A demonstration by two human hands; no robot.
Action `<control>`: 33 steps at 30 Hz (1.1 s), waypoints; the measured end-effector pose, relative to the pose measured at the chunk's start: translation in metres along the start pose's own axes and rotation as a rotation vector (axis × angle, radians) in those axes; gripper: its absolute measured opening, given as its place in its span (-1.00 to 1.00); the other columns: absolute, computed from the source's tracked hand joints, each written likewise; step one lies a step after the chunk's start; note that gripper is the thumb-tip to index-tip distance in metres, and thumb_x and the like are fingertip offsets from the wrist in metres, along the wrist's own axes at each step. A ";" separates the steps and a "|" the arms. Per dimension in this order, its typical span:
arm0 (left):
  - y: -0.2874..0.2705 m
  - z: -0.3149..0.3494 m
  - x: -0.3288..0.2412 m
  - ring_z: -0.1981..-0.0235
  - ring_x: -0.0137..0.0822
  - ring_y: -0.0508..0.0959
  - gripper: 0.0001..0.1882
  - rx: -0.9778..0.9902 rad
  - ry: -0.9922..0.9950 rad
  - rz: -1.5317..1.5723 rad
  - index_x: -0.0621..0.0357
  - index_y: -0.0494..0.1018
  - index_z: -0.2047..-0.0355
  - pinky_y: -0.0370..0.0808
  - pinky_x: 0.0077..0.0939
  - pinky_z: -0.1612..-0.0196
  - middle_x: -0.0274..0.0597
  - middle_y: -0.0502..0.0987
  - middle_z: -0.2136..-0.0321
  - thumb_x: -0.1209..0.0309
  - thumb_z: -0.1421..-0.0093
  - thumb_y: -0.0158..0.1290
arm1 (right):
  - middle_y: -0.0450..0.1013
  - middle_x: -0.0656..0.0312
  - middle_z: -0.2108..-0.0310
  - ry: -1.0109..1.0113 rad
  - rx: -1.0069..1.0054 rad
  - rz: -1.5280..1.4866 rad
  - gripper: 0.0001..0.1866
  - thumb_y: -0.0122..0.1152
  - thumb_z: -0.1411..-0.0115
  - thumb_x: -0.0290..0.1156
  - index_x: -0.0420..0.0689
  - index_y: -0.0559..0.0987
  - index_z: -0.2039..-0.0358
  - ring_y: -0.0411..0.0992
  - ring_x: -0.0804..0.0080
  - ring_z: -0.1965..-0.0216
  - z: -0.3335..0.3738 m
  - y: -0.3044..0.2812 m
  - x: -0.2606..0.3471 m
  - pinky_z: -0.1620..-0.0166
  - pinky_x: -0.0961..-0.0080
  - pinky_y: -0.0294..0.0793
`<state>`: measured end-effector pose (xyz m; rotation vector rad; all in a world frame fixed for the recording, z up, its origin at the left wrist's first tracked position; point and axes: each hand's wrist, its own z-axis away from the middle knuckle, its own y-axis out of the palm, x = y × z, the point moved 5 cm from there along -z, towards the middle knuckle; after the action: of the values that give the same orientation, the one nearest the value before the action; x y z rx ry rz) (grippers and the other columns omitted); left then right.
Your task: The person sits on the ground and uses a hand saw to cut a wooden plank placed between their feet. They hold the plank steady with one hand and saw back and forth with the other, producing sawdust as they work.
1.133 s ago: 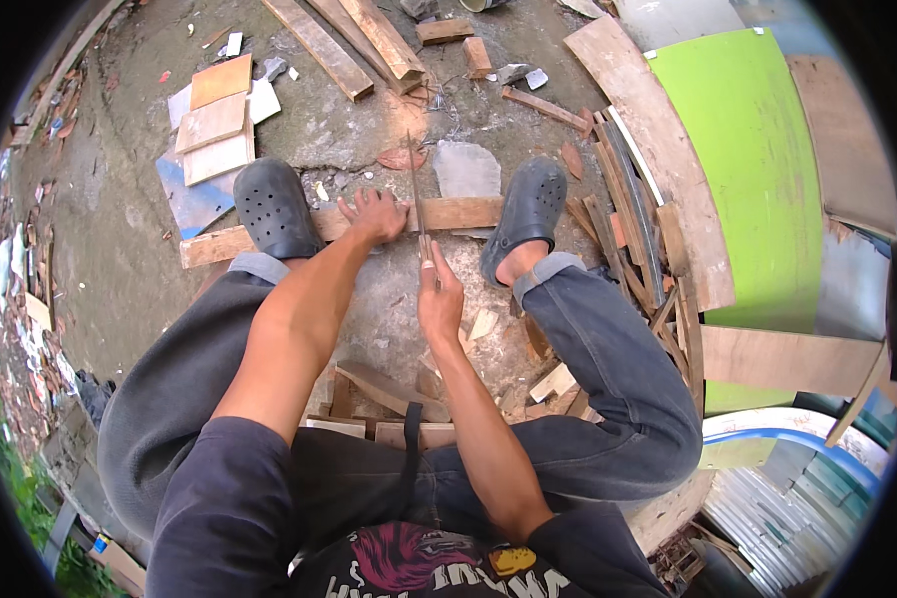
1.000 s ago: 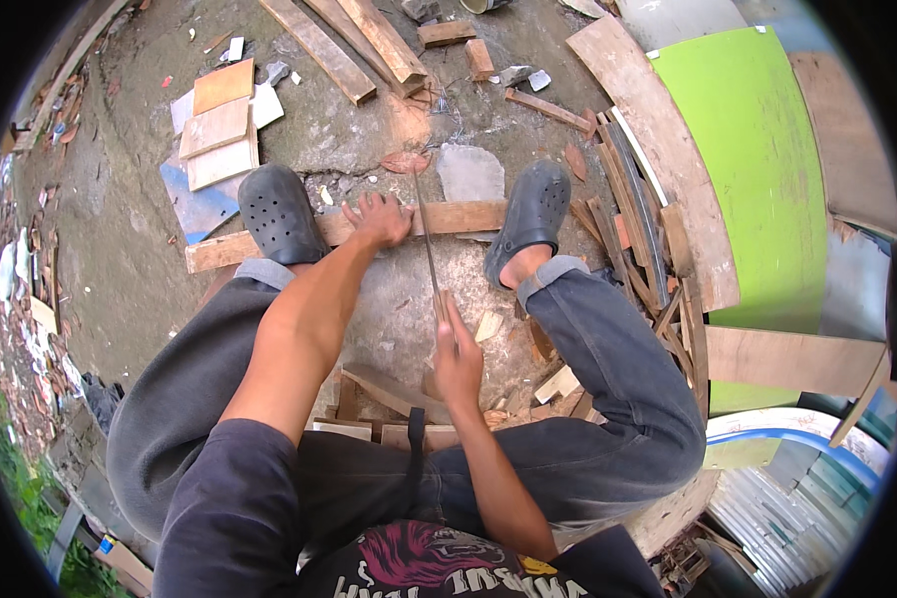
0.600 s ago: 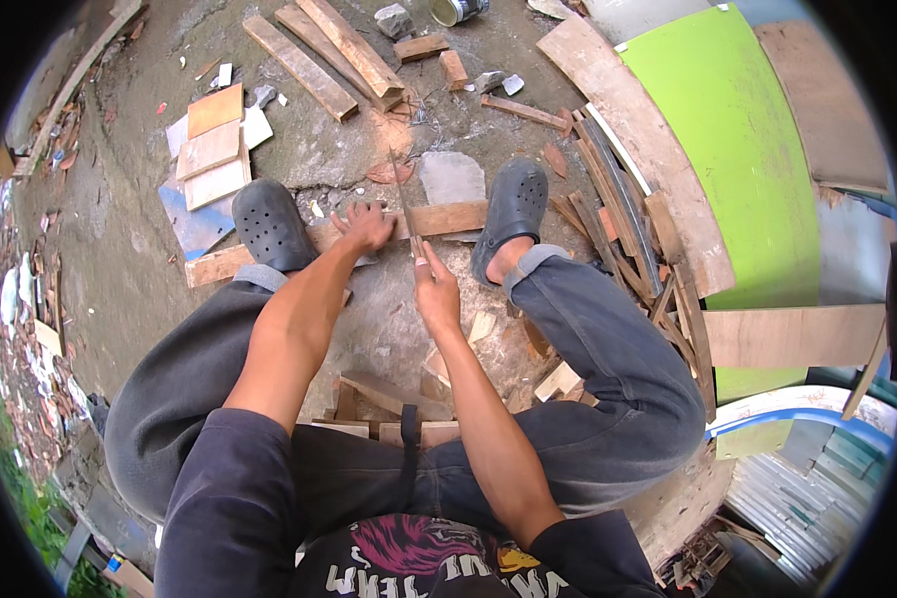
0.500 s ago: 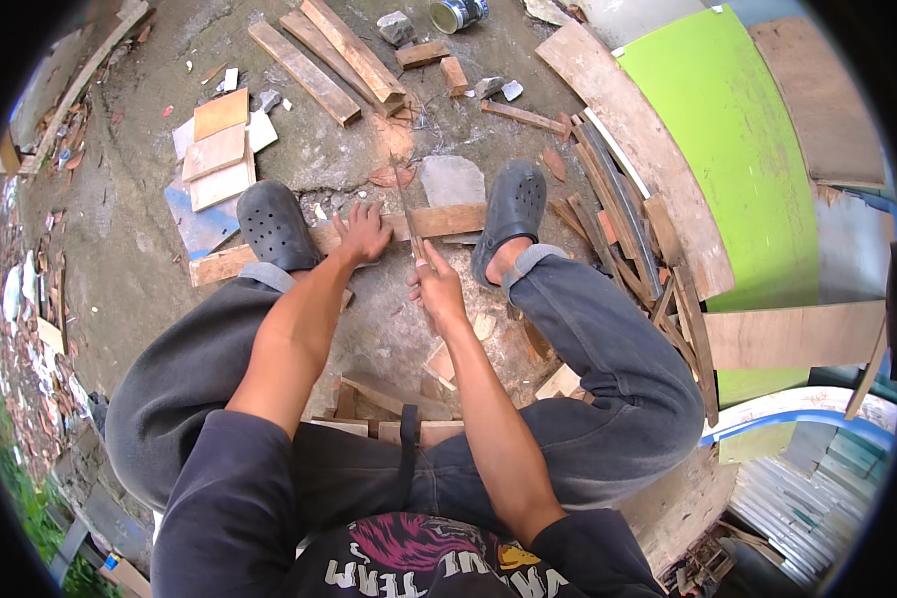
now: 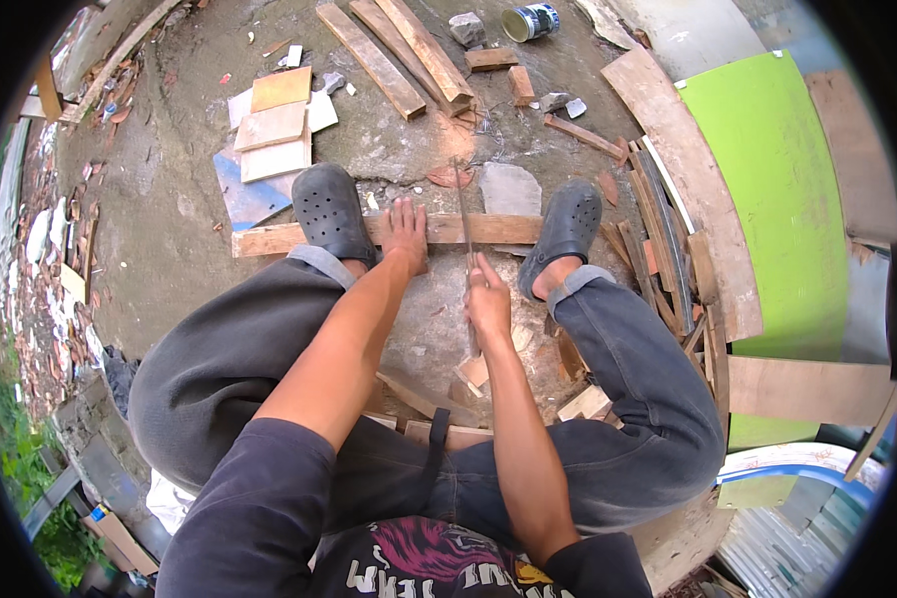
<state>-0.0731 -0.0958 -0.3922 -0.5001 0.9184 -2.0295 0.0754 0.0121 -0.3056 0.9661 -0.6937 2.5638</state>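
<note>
A wooden plank point(image 5: 508, 229) lies crosswise on the ground in front of me, its left part under my left shoe point(image 5: 331, 209). Flat on the plank, just right of that shoe, rests my left hand point(image 5: 406, 234) with fingers stretched out. My right hand point(image 5: 488, 301) is closed around a handsaw point(image 5: 462, 204), whose handle is mostly hidden in the grip. The thin blade, seen nearly edge-on, crosses the plank between my two hands and points away from me. My right shoe point(image 5: 568, 229) is at the plank's right end.
Long wood strips point(image 5: 379, 65) lie ahead, near a tin can point(image 5: 530, 22) and stones point(image 5: 466, 30). Stacked board pieces point(image 5: 274, 125) are on the left. A scrap wood pile point(image 5: 663, 239) and a green panel point(image 5: 757, 189) stand at the right. Offcuts point(image 5: 583, 404) lie between my legs.
The view has shifted, so the scene sits farther right. The fingers of my left hand are closer together. My right hand and the saw have moved slightly toward me.
</note>
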 end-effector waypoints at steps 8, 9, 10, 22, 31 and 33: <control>0.005 -0.011 0.014 -0.43 0.21 -0.60 0.34 0.200 0.087 0.249 0.19 -0.42 -0.45 -0.50 0.26 -0.38 0.19 -0.54 -0.44 -0.17 -0.02 0.26 | 0.59 0.12 0.31 0.224 0.052 -0.099 -0.53 -0.05 -0.44 -0.22 -0.12 0.41 -0.28 0.43 0.57 0.53 0.114 -0.034 0.001 0.36 0.49 0.43; 0.004 -0.012 0.013 -0.43 0.21 -0.60 0.35 0.201 0.090 0.243 0.19 -0.42 -0.45 -0.50 0.26 -0.38 0.19 -0.54 -0.44 -0.18 -0.01 0.26 | 0.59 0.11 0.31 0.253 0.052 -0.107 -0.53 -0.05 -0.44 -0.21 -0.13 0.41 -0.27 0.44 0.56 0.52 0.114 -0.036 0.000 0.35 0.48 0.43; 0.004 -0.012 0.013 -0.43 0.21 -0.60 0.35 0.202 0.092 0.238 0.19 -0.41 -0.45 -0.50 0.26 -0.38 0.19 -0.55 -0.44 -0.18 -0.01 0.26 | 0.58 0.02 0.06 0.202 0.051 -0.070 -0.52 -0.02 -0.43 -0.18 -0.14 0.42 -0.26 0.40 0.60 0.55 0.095 -0.033 -0.018 0.39 0.54 0.42; 0.000 -0.011 0.016 -0.42 0.21 -0.63 0.39 0.252 0.111 0.320 0.19 -0.42 -0.44 -0.53 0.25 -0.38 0.22 -0.55 -0.43 -0.24 0.04 0.26 | 0.43 0.09 0.13 -0.013 -0.034 0.017 -0.51 0.06 -0.41 -0.18 -0.18 0.43 -0.24 0.38 0.46 0.16 0.088 -0.032 -0.030 0.11 0.53 0.32; 0.007 -0.017 0.012 -0.42 0.23 -0.64 0.40 0.192 0.130 0.317 0.18 -0.37 -0.43 -0.52 0.28 -0.37 0.25 -0.53 -0.43 -0.25 0.08 0.29 | 0.24 0.47 0.65 0.012 -0.031 -0.097 -0.44 0.08 -0.40 -0.13 -0.17 0.37 -0.30 0.17 0.70 0.62 -0.001 0.010 0.003 0.55 0.62 0.19; 0.008 -0.015 0.018 -0.42 0.23 -0.63 0.40 0.186 0.104 0.325 0.18 -0.37 -0.43 -0.53 0.28 -0.37 0.25 -0.53 -0.43 -0.23 0.08 0.30 | 0.55 -0.09 -0.01 0.021 -0.022 0.021 -0.46 0.02 -0.41 -0.05 -0.15 0.43 -0.25 0.50 0.40 0.07 0.042 -0.007 -0.027 -0.05 0.47 0.40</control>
<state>-0.0887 -0.1077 -0.4083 -0.1335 0.8039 -1.8318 0.1198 -0.0081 -0.2943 0.9279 -0.7291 2.5753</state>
